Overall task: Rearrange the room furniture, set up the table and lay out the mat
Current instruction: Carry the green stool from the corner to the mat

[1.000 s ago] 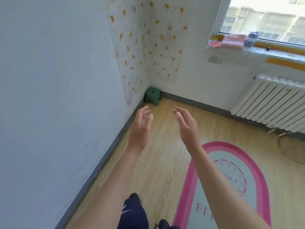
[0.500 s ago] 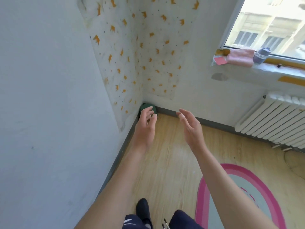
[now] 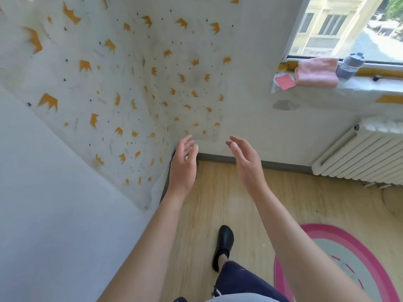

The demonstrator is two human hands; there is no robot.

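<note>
Wooden floor (image 3: 218,197) meets crown-patterned walls at a corner. Since a second ago the view has closed in, and the green stool (image 3: 173,154) now peeks out behind the left hand (image 3: 182,168). Right hand (image 3: 247,164) alongside; both grips apart, empty. Pink mat (image 3: 349,240) lies at the floor's right edge; a stool pickup seems next.

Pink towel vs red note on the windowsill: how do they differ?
The pink towel is pale pink, thick and folded; the red note is a stronger red, thin and flat. The towel is much the larger. The towel lies further along the windowsill, next to the grey-purple bottle; the note sits at the sill's left end, beside the towel. Shared: both rest on the sill, untouched by either hand.
</note>
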